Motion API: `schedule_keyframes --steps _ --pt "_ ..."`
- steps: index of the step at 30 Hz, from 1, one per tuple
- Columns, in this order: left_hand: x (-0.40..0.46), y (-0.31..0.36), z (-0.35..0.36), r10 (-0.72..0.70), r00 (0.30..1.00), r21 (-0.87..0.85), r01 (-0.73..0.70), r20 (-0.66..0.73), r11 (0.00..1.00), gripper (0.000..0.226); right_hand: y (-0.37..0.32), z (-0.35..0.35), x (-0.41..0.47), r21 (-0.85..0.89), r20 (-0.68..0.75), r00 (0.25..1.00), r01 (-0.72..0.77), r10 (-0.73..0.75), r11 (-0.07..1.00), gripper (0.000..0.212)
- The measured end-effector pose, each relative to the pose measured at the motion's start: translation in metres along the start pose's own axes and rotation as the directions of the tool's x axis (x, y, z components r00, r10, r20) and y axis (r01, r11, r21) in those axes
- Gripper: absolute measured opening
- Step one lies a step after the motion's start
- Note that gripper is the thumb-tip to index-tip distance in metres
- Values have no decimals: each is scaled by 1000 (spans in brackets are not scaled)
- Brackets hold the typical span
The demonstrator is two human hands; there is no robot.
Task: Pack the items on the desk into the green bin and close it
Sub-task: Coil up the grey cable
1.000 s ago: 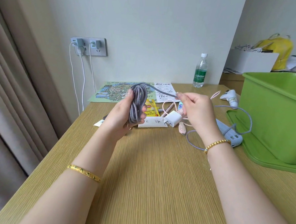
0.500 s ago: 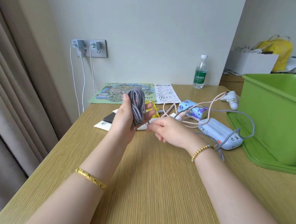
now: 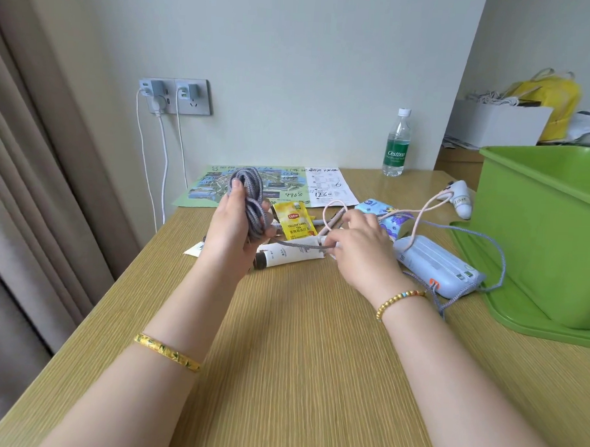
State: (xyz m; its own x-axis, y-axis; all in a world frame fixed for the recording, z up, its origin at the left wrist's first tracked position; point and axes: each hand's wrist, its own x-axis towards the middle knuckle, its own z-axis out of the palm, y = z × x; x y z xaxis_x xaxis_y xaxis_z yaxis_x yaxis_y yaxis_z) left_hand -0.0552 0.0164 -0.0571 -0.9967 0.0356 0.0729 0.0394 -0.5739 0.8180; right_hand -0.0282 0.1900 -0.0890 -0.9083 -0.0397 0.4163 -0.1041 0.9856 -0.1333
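The grey braided cable (image 3: 250, 200) is being wound into a coil: the left hand (image 3: 233, 233) is gripping the bundle upright above the bench (image 3: 297, 343), fingers curled round the loops, while the right hand (image 3: 360, 247) is pinching the free run of the same cable just beside the coil. From there the loose tail is trailing right, over the green lid (image 3: 521, 310) and back to the pale blue power bank (image 3: 438, 265), where it seems to be plugged in, though the joint is too small to be sure.

Judging by how things are lying, packing is hardly begun. The green bin (image 3: 542, 229) is standing open on its lid at the right edge, and nothing is showing inside it; its interior is largely out of sight and its right part is cut off by the frame. Waiting on the bench are the power bank, a pink cable (image 3: 420, 209) looping across to a small white device (image 3: 460, 198) by the bin, a tissue pack (image 3: 386, 218), a yellow tea sachet (image 3: 295, 221), a white tube (image 3: 292, 255), a map sheet (image 3: 271, 184) and a water bottle (image 3: 398, 143). So nearly everything is still to go in, then the lid must come out from under the bin to close it.

The hands are hiding whatever is lying beneath them; a white card corner and something dark are peeking out near the left wrist, unidentifiable.
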Motion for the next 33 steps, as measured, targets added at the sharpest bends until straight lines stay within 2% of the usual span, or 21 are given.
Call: schedule_keyframes --steps 4,6,8,10,11,13,16,19,21,22,24,25,30,33 --pt "-1 -3 3 -16 1000 35 15 21 999 30 4 -5 0 82 -136 983 -109 120 991 23" --pt "-1 -7 3 22 1000 189 -20 -10 982 30 2 -8 1 121 -207 972 -87 110 989 24" --pt "-1 -10 2 89 995 394 -66 -41 917 27 -1 -13 1 173 -319 944 -33 88 984 23" --pt "-1 -12 0 171 984 602 -111 -42 791 28 -8 -20 -1 174 -449 892 36 47 984 18" --pt "-2 -13 -1 200 979 675 -127 -31 727 29 -12 -23 -2 159 -513 858 70 22 985 16" --pt "-2 -14 -1 211 977 700 -156 8 696 27 -16 -27 -4 132 -591 806 114 -14 985 11" --pt "-4 -17 -2 177 972 724 -231 151 650 25 -17 -25 -4 142 -568 822 143 -37 979 12" --pt "-7 -19 -5 2 929 720 -287 369 632 34 -15 -22 -2 197 -495 868 163 -45 967 14" --pt "-9 -20 -6 -101 891 736 -298 443 608 34 -15 -20 -1 210 -456 888 167 -55 963 15" --pt "-9 -21 -6 -104 886 763 -324 452 559 32 -16 -20 -1 208 -440 896 173 -66 963 16" --pt "-8 -24 -7 -29 904 823 -375 428 427 24 -17 -18 0 191 -435 896 184 -85 964 14" --pt "-8 -24 -7 2 913 840 -376 408 392 22 -17 -18 1 186 -443 893 184 -85 965 13" --pt "-12 -23 -2 -28 908 830 -370 419 418 16 -10 -17 5 213 -433 901 140 -35 967 13" --pt "-14 -25 0 -21 907 826 -374 421 423 22 -7 -15 6 215 -406 914 116 -20 970 12"
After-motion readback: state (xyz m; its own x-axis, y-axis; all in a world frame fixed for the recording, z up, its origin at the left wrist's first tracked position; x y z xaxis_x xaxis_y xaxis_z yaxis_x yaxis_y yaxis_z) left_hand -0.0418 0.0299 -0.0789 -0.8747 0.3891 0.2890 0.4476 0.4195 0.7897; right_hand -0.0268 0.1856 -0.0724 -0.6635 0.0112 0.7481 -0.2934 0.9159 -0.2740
